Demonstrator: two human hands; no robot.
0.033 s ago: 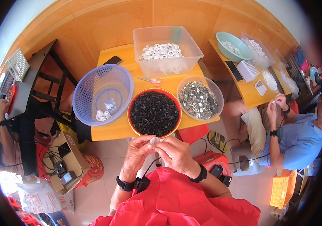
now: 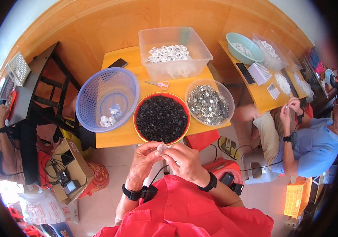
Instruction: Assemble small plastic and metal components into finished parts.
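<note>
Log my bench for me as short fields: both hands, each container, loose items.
Left hand: pinching a small whitish piece
Right hand: fingers at the same piece
Purple basket: a few white pieces
Red-rimmed tray: black parts
Clear bowl: metal parts
Clear bin: white rings
Loose: scissors, dark phone

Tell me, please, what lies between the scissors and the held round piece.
In the head view, the red-rimmed bowl of black parts lies between the scissors and the round piece held by the left hand and right hand.
</note>
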